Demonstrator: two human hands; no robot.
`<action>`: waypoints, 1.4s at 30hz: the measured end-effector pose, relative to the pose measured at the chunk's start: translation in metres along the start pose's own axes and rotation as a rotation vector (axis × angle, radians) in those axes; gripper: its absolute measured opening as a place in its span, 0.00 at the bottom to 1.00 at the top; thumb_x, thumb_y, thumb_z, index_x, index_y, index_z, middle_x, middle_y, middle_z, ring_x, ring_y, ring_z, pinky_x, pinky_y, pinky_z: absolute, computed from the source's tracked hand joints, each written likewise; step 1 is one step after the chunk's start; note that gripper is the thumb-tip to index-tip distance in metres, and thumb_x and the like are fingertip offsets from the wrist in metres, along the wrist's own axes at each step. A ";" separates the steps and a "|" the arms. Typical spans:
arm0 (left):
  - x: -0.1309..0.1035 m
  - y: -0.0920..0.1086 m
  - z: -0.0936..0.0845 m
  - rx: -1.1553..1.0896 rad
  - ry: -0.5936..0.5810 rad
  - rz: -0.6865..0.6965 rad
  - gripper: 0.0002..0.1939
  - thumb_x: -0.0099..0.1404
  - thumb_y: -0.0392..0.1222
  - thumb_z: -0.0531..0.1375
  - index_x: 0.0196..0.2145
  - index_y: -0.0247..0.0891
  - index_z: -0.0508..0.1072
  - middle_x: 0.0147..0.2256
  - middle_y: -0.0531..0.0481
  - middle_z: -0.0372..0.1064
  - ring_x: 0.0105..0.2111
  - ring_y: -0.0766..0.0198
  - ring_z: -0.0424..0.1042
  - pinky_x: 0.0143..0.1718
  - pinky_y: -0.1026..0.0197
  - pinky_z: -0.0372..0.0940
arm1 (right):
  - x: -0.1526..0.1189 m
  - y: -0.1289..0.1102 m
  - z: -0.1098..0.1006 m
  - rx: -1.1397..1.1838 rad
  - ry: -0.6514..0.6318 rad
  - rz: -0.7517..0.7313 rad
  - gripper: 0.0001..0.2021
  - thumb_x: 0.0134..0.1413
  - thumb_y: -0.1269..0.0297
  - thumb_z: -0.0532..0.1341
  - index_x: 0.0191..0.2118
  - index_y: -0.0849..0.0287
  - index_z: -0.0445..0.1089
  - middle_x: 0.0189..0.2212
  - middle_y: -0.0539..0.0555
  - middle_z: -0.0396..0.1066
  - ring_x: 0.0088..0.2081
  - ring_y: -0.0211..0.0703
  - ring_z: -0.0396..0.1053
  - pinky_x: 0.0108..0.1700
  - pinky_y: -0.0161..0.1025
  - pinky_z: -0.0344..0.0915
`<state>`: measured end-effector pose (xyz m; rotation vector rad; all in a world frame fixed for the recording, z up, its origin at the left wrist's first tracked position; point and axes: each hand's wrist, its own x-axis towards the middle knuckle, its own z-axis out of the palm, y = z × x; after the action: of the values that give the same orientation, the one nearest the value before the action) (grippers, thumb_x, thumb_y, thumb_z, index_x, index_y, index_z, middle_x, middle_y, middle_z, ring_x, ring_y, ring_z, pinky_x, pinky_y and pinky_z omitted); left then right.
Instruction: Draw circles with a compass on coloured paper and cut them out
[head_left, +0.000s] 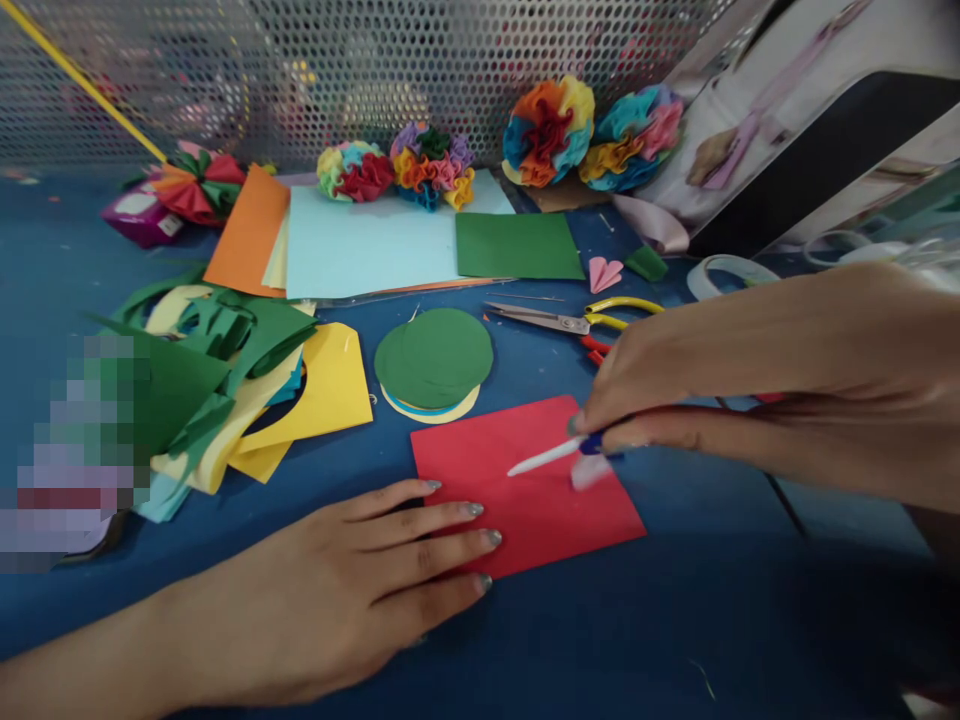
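Note:
A sheet of red paper [517,520] lies slightly askew before me. My left hand [390,570] rests flat on its left part with the fingers spread. Between the pinched thumb and fingers of my right hand [675,390] is what looks like a drawing compass [546,457], with a white tapered leg and a blue part; its other pale leg is blurred. The white tip points down-left over the red paper. Just beyond the paper lies a stack of cut circles [442,355], green on top, with blue and cream edges below. Scissors [555,318] lie behind my right hand, their handles partly covered.
Paper scraps [217,350] and cut yellow paper [337,380] lie left, beside a pixelated area. Light blue sheets [367,245], green paper [517,245] and ruffled paper flowers [550,135] line the perforated metal panel [450,60]. A tape roll [727,275] and white bag [697,100] are right.

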<state>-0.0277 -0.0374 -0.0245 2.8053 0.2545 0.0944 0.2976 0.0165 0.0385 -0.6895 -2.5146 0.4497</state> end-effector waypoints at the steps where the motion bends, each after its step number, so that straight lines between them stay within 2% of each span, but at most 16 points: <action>1: 0.000 0.000 0.000 -0.001 0.003 0.000 0.21 0.78 0.37 0.53 0.65 0.41 0.71 0.69 0.56 0.64 0.70 0.63 0.62 0.76 0.58 0.42 | 0.000 0.001 0.000 -0.025 -0.006 -0.006 0.07 0.71 0.63 0.63 0.40 0.51 0.78 0.33 0.47 0.82 0.33 0.36 0.81 0.36 0.32 0.75; 8: 0.003 -0.001 -0.001 0.005 0.015 0.006 0.19 0.79 0.37 0.53 0.63 0.41 0.73 0.68 0.56 0.67 0.68 0.63 0.65 0.75 0.59 0.46 | 0.006 0.003 0.003 0.041 -0.058 0.020 0.09 0.71 0.66 0.63 0.35 0.57 0.75 0.30 0.49 0.81 0.32 0.34 0.80 0.36 0.30 0.72; 11: 0.004 -0.001 -0.002 0.028 0.012 0.010 0.19 0.80 0.38 0.51 0.62 0.42 0.73 0.67 0.57 0.68 0.68 0.63 0.66 0.74 0.59 0.51 | 0.006 0.001 0.006 0.249 -0.090 0.090 0.06 0.69 0.68 0.63 0.36 0.57 0.74 0.28 0.46 0.78 0.26 0.30 0.75 0.29 0.27 0.69; 13: 0.003 0.000 -0.002 0.048 0.004 0.007 0.19 0.80 0.39 0.51 0.63 0.43 0.73 0.67 0.58 0.67 0.68 0.64 0.65 0.74 0.58 0.50 | 0.004 -0.002 0.009 0.437 -0.132 0.166 0.04 0.68 0.68 0.64 0.38 0.57 0.73 0.28 0.45 0.76 0.23 0.28 0.73 0.26 0.26 0.68; 16: 0.000 0.000 0.000 0.056 -0.009 0.002 0.20 0.81 0.39 0.50 0.64 0.43 0.71 0.69 0.58 0.64 0.69 0.64 0.63 0.75 0.57 0.45 | 0.002 -0.007 0.013 0.581 -0.170 0.190 0.01 0.69 0.68 0.65 0.42 0.59 0.73 0.30 0.46 0.76 0.27 0.29 0.76 0.31 0.25 0.71; 21: -0.003 0.000 0.003 0.034 -0.005 -0.004 0.21 0.81 0.40 0.49 0.67 0.42 0.68 0.71 0.57 0.61 0.71 0.64 0.59 0.77 0.56 0.35 | 0.003 -0.011 0.021 0.547 -0.096 0.050 0.03 0.66 0.70 0.67 0.44 0.63 0.77 0.34 0.51 0.76 0.36 0.31 0.73 0.40 0.27 0.71; 24: -0.004 0.001 0.004 0.024 0.008 -0.008 0.22 0.80 0.37 0.49 0.67 0.41 0.68 0.70 0.55 0.62 0.72 0.63 0.58 0.77 0.55 0.38 | 0.007 -0.015 0.025 0.535 -0.114 0.011 0.02 0.64 0.71 0.68 0.42 0.63 0.78 0.41 0.55 0.75 0.42 0.33 0.73 0.47 0.28 0.70; 26: -0.004 0.003 0.004 0.006 0.042 -0.021 0.23 0.79 0.35 0.50 0.67 0.41 0.68 0.69 0.53 0.65 0.71 0.63 0.60 0.76 0.54 0.43 | 0.011 -0.018 0.029 0.565 -0.141 -0.018 0.03 0.64 0.71 0.69 0.42 0.63 0.77 0.40 0.55 0.76 0.44 0.36 0.73 0.51 0.31 0.70; 28: -0.004 0.005 0.004 -0.014 0.096 -0.045 0.21 0.79 0.35 0.51 0.64 0.42 0.71 0.65 0.50 0.70 0.68 0.62 0.64 0.74 0.55 0.51 | 0.017 -0.021 0.034 0.594 -0.165 -0.048 0.03 0.64 0.71 0.69 0.42 0.64 0.76 0.36 0.53 0.77 0.42 0.36 0.74 0.50 0.31 0.70; 30: -0.004 0.006 0.003 -0.015 0.140 -0.072 0.19 0.79 0.36 0.52 0.62 0.43 0.73 0.61 0.49 0.73 0.65 0.61 0.68 0.73 0.56 0.55 | 0.022 -0.025 0.038 0.564 -0.186 -0.072 0.02 0.65 0.73 0.68 0.42 0.63 0.76 0.37 0.53 0.77 0.41 0.36 0.73 0.47 0.30 0.69; 37: -0.005 0.004 0.005 -0.006 0.095 -0.080 0.21 0.77 0.35 0.54 0.64 0.44 0.71 0.63 0.49 0.71 0.67 0.60 0.64 0.74 0.56 0.52 | 0.030 -0.032 0.044 0.575 -0.157 -0.041 0.01 0.66 0.73 0.67 0.40 0.64 0.76 0.36 0.53 0.74 0.42 0.35 0.73 0.47 0.30 0.69; 42: -0.006 0.004 0.006 0.005 0.101 -0.064 0.21 0.78 0.35 0.52 0.65 0.43 0.71 0.63 0.46 0.70 0.66 0.59 0.65 0.73 0.55 0.53 | 0.033 -0.027 0.048 0.549 -0.061 0.003 0.04 0.67 0.73 0.66 0.38 0.58 0.73 0.39 0.53 0.78 0.45 0.39 0.75 0.50 0.34 0.70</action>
<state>-0.0318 -0.0443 -0.0292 2.7977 0.3689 0.2215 0.2363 0.0036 0.0227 -0.4644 -2.2800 1.1182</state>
